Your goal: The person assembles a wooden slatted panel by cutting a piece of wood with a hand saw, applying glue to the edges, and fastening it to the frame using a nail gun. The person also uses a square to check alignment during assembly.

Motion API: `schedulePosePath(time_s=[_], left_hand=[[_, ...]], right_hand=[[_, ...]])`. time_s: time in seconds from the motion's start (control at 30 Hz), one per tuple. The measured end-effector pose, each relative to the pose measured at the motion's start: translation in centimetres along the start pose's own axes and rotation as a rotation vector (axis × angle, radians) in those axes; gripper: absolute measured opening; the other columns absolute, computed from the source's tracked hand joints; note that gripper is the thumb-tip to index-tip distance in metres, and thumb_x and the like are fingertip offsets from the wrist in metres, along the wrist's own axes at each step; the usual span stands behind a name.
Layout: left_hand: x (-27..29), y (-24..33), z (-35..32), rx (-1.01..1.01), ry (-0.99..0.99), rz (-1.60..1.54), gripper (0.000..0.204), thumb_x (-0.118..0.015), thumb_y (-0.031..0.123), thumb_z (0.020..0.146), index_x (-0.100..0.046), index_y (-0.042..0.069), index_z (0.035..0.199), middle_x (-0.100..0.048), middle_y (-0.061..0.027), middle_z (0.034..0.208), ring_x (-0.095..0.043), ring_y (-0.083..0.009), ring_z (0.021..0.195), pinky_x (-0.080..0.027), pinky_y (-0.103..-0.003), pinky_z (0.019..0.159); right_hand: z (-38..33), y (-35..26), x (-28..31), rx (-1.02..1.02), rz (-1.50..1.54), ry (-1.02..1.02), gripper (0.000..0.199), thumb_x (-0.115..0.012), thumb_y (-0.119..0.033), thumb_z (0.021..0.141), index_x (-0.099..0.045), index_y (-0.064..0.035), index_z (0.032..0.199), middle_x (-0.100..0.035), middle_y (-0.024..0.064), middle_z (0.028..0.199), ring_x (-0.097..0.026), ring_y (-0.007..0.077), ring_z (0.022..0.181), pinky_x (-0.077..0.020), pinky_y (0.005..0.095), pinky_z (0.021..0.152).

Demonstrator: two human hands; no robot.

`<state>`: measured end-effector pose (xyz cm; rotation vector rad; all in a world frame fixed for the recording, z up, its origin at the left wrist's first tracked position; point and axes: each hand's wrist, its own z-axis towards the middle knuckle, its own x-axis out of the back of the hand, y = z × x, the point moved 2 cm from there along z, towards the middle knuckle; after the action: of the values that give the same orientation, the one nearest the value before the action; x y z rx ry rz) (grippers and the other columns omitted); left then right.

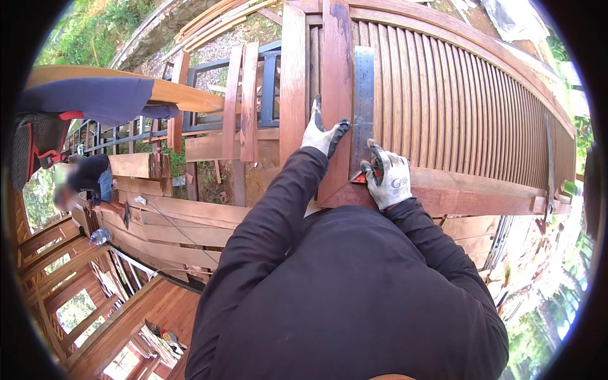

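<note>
Your metal ruler (363,88) lies flat on the wooden panel, and its long side runs straight away from your belly. Your right hand (391,178) is the nearer one: it sits at the ruler's near end, so nearly all of the ruler stretches away past those fingers, ahead and a bit to their left. The right fingers are bent down and touch that end — but you cannot tell from here if they pinch it or just press on it.

Your left hand (322,134) is to the left of the ruler, with the flat brown board (336,69) in between. Its thumb and pointing finger are spread wide apart at that board, and they are not on the ruler. The board runs the same way as the ruler, right along its left side; whether the two edges touch is hard to see. On the ruler's right are the thin wooden slats (437,101), all in a row.

The ruler looks long, wide and thin, a bluish silver with small marks on it. By its near end is a bright red piece (377,171) — your right hand hides most of it, so you can't see if it is joined to the ruler.
</note>
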<state>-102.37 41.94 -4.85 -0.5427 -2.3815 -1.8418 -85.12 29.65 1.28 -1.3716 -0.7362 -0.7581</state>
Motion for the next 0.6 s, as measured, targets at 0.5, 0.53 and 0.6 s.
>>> schedulePosePath(time_s=[0.5,0.53,0.6], left_hand=[[0.0,0.0,0.3,0.036,-0.011,-0.045,0.100,-0.083,0.026,0.087,-0.020,-0.001,0.160,-0.048,-0.0189,0.147,-0.052,-0.0236,0.131,-0.045,-0.032,0.108],[-0.1,-0.4,0.4,0.017,-0.006,-0.061,0.100,-0.084,0.025,0.086,-0.020,-0.001,0.160,-0.048,-0.0190,0.147,-0.052,-0.0235,0.131,-0.045,-0.032,0.108],[-0.2,-1.2,0.7,0.000,-0.003,-0.084,0.101,-0.084,0.025,0.086,-0.020,-0.001,0.160,-0.048,-0.0192,0.147,-0.052,-0.0234,0.131,-0.045,-0.032,0.109]], right_hand=[[-0.7,0.3,-1.3,0.176,-0.098,0.188,0.054,-0.078,-0.020,0.083,-0.062,-0.0155,0.134,-0.065,0.0036,0.102,-0.062,0.0250,0.095,-0.0435,0.0467,0.088],[-0.7,0.3,-1.4,0.181,-0.095,0.195,0.053,-0.078,-0.019,0.083,-0.062,-0.0156,0.134,-0.065,0.0035,0.102,-0.062,0.0248,0.096,-0.0433,0.0469,0.090],[-0.9,0.2,-1.4,0.191,-0.090,0.207,0.053,-0.078,-0.019,0.083,-0.063,-0.0160,0.133,-0.064,0.0033,0.102,-0.062,0.0246,0.097,-0.0429,0.0474,0.094]])
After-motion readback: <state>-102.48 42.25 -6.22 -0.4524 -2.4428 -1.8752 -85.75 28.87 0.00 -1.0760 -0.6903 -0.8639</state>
